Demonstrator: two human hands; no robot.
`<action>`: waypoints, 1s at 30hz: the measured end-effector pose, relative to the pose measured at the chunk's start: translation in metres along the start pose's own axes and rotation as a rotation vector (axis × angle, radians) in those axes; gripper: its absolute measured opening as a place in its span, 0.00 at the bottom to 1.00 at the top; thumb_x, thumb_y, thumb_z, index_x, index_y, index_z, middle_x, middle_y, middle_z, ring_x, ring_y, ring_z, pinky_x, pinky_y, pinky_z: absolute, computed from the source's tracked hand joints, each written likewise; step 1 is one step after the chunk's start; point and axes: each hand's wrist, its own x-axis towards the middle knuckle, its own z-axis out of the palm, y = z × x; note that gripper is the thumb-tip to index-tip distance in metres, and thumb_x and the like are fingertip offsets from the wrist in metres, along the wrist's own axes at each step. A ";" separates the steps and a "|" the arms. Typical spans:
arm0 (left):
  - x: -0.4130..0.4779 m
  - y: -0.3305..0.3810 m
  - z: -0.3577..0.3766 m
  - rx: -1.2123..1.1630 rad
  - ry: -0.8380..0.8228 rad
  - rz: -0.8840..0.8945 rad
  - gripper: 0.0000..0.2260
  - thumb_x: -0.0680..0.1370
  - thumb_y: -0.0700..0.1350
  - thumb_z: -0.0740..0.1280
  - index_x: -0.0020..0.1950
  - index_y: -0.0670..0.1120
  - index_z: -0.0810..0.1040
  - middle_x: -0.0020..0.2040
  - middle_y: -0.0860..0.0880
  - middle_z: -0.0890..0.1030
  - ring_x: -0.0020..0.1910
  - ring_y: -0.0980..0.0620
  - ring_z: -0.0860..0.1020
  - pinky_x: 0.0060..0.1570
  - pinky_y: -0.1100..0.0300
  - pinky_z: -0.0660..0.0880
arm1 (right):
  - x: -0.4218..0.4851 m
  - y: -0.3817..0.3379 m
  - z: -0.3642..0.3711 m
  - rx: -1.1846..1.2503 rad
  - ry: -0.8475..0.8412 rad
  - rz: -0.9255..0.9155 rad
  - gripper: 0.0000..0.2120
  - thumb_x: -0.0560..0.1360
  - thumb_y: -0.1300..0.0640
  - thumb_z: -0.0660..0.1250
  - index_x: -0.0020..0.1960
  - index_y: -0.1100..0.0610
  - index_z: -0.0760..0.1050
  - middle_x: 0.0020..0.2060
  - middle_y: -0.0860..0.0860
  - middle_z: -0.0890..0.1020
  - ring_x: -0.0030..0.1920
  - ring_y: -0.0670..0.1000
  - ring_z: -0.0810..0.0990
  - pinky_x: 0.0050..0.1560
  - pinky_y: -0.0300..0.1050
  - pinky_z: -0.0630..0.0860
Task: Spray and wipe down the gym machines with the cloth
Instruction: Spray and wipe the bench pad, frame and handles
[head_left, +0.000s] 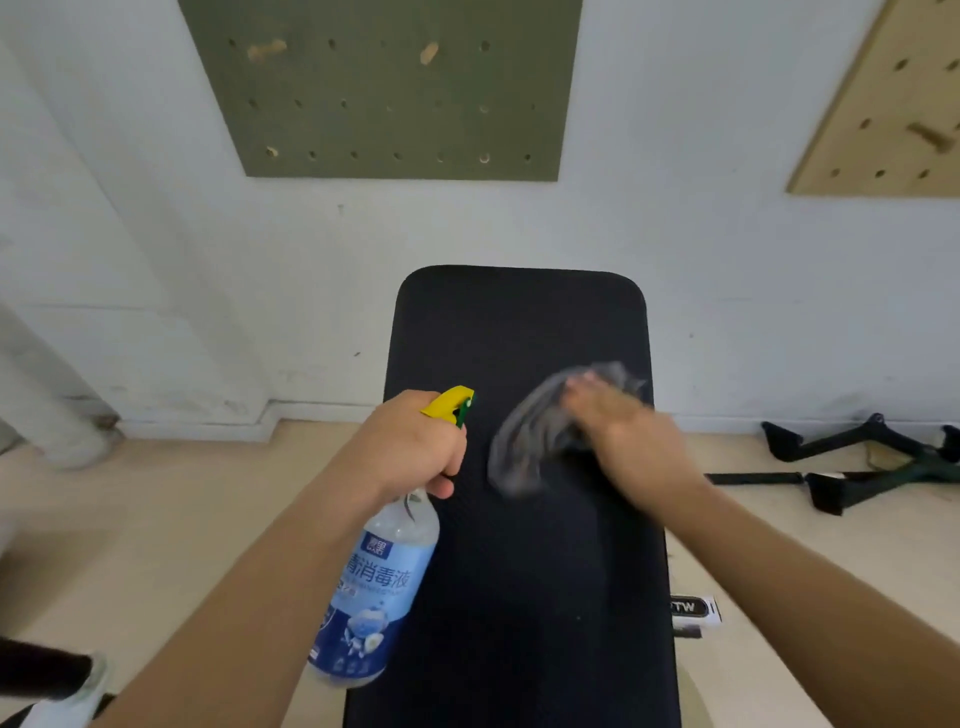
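Left hand grips the neck of the spray bottle, fingers wrapped close under the yellow-and-green trigger head. Bottle clear, blue label, tilted; its body hangs over the left edge of the black bench pad, with the nozzle end over the pad.

Right hand lies on the grey cloth, fingers seemingly straight and flat, pressing it onto the pad. Hand and cloth both blurred; thumb not made out. Cloth bunched, on the pad's right half, just right of the nozzle and apart from the bottle.

Small white-and-black tag sticks out at the pad's right edge, near end.

Pale floor on both sides of the pad. Black cable handles on the floor, well off to the pad's right, by the wall.

White wall behind the pad's far end. Green pegboard above the pad; tan pegboard up to its right.
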 end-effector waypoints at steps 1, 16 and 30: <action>0.000 0.003 0.006 0.008 -0.012 -0.006 0.18 0.57 0.39 0.64 0.46 0.38 0.79 0.40 0.44 0.82 0.27 0.47 0.81 0.47 0.43 0.82 | 0.012 0.013 -0.013 0.020 0.006 0.180 0.19 0.80 0.62 0.59 0.69 0.54 0.76 0.71 0.51 0.75 0.70 0.55 0.75 0.60 0.54 0.78; -0.004 0.007 0.076 0.141 -0.162 -0.015 0.06 0.67 0.38 0.66 0.40 0.45 0.71 0.35 0.48 0.78 0.28 0.51 0.82 0.43 0.52 0.78 | 0.037 0.048 -0.040 0.273 0.071 0.329 0.27 0.79 0.60 0.52 0.77 0.51 0.65 0.78 0.54 0.62 0.77 0.55 0.62 0.77 0.45 0.57; 0.001 0.012 0.028 0.065 -0.007 0.029 0.18 0.60 0.39 0.65 0.49 0.39 0.79 0.50 0.40 0.85 0.26 0.49 0.82 0.47 0.40 0.83 | -0.022 0.025 0.012 -0.008 -0.003 -0.160 0.18 0.81 0.54 0.62 0.71 0.51 0.74 0.73 0.54 0.72 0.74 0.60 0.68 0.68 0.61 0.71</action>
